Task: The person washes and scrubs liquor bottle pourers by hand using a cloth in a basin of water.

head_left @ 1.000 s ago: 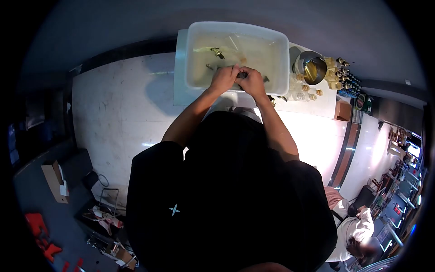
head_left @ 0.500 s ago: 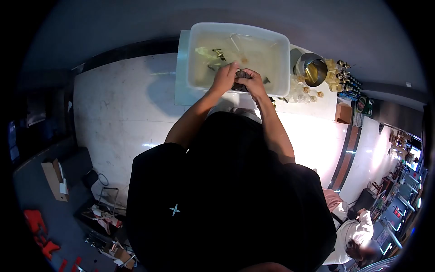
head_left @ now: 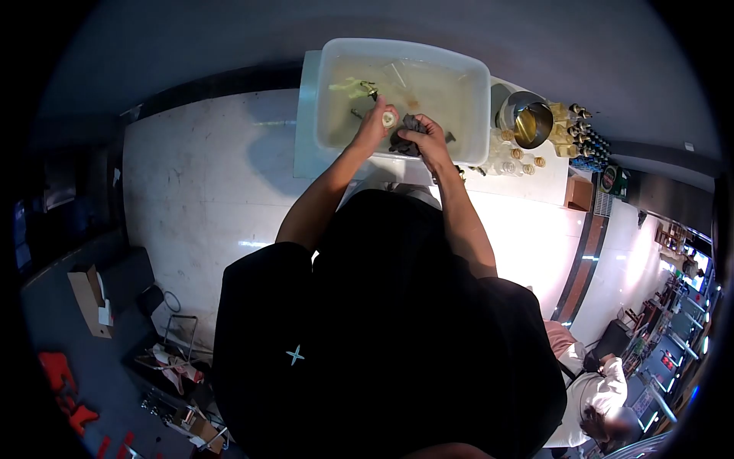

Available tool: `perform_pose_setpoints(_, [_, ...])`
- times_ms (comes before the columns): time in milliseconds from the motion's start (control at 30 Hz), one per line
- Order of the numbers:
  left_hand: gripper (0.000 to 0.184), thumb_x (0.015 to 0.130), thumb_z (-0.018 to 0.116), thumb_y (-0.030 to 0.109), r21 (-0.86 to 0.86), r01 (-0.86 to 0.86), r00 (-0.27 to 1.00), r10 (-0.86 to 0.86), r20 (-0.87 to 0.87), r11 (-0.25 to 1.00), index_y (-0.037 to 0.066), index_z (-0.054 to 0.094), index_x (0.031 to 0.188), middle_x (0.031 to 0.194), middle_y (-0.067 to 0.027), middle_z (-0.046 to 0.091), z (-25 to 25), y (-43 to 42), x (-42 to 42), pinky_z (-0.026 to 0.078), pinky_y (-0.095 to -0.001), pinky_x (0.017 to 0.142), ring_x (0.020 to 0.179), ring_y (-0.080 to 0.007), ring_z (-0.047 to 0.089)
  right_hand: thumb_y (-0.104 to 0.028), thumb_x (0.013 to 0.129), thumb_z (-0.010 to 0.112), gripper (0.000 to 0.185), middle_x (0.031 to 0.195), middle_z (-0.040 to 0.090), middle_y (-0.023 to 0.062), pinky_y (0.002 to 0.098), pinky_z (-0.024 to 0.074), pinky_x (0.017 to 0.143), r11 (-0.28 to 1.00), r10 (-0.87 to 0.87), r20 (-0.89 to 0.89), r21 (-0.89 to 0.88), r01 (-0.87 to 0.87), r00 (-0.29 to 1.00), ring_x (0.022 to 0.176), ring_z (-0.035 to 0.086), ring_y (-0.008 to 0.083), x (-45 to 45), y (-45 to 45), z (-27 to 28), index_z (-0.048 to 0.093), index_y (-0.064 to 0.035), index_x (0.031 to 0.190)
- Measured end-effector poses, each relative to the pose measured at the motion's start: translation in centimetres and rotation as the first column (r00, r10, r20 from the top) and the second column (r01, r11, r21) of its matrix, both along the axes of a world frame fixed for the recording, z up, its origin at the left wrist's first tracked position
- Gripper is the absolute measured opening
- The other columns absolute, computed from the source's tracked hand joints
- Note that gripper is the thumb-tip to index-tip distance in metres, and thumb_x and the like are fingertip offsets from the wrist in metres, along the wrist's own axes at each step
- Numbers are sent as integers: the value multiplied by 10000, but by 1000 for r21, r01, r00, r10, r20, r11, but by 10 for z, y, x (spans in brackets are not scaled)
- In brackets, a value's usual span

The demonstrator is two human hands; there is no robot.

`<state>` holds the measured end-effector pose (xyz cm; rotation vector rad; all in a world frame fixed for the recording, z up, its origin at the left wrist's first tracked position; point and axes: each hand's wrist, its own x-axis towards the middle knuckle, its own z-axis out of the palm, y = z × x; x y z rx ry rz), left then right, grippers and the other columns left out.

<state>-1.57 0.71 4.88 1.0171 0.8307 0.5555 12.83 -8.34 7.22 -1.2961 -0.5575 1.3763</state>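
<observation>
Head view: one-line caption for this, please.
Left hand holds a pale round piece, right hand a dark cloth, over a tub of liquid.

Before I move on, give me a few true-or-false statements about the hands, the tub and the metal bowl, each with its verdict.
1. The left hand holds a small pale round piece. True.
2. The dark cloth is in the left hand. False: the right hand holds it.
3. The tub has cloudy, yellowish liquid in it. True.
4. The metal bowl is inside the tub. False: it is outside, to the right of the tub.
5. Bottles with yellow contents stand on the far side of the bowl from the tub. True.
</observation>
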Motion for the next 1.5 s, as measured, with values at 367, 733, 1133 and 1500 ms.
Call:
perform_pose_setpoints(367, [645,1025,208,619,-137,55,987,-33,157,989,136,485,700,614,34,394,-2,3,-2,254,-239,491,540,-67,333,-7,789,730,254,890,657,35,275,524,711,992,-124,98,12,123,987,776,625,125,-4,3,-8,618,-36,1015])
perform_pose_setpoints(733, [259,919,628,283,533,411,574,245,-782,739,43,594,1012,1005,-162,689,-34,-10,15,531,-489,788,985,-346,681,-16,808,666,251,938,613,18,256,461,794,967,-250,163,-15,255,955,858,569,121,-2,8,-20,610,-47,1051])
perform_pose_setpoints(1133, [346,934,586,387,281,561,462,-13,-887,779,77,693,1045,998,-160,724,-5,0,16,537,-447,835,991,-352,688,-107,796,732,326,919,633,44,260,467,782,905,-407,310,7,426,859,817,576,129,1,13,-50,587,-19,1074])
perform_pose_setpoints(1500, [584,1022,411,513,510,284,859,21,-511,812,19,686,876,814,-236,661,-6,7,12,483,-498,743,833,-461,623,-100,857,749,242,891,626,24,235,441,750,888,-458,318,129,441,830,810,558,95,-2,9,-37,605,-44,1043])
